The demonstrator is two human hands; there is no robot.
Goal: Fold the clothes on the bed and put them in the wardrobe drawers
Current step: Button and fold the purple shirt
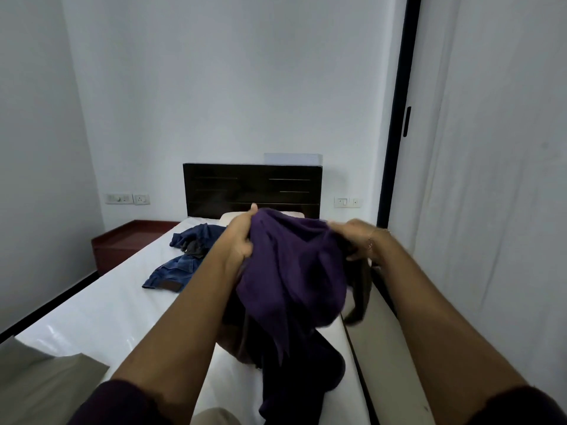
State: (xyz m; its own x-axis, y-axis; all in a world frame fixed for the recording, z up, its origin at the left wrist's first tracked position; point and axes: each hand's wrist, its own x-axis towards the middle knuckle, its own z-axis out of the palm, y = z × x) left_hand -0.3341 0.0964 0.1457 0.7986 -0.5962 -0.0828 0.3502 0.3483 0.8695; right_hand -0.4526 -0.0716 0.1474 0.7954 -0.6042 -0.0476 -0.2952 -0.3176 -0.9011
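I hold a purple garment (pixel 291 271) up over the bed (pixel 101 305). My left hand (pixel 242 237) grips its upper left edge, fingers curled into the cloth. My right hand (pixel 356 237) grips the upper right part, together with a dark brownish piece (pixel 360 296) that hangs below it. The garment's lower part drapes down onto a dark heap (pixel 300 372) at the bed's near right. Blue jeans (pixel 175 271) and another blue garment (pixel 196 237) lie farther back on the white sheet.
A dark headboard (pixel 251 188) stands against the back wall with a pillow (pixel 233 217) before it. A red-brown bedside unit (pixel 129 240) sits at the left. A tall white wardrobe door (pixel 491 179) with a black frame fills the right. A grey-beige cloth (pixel 46 384) lies at bottom left.
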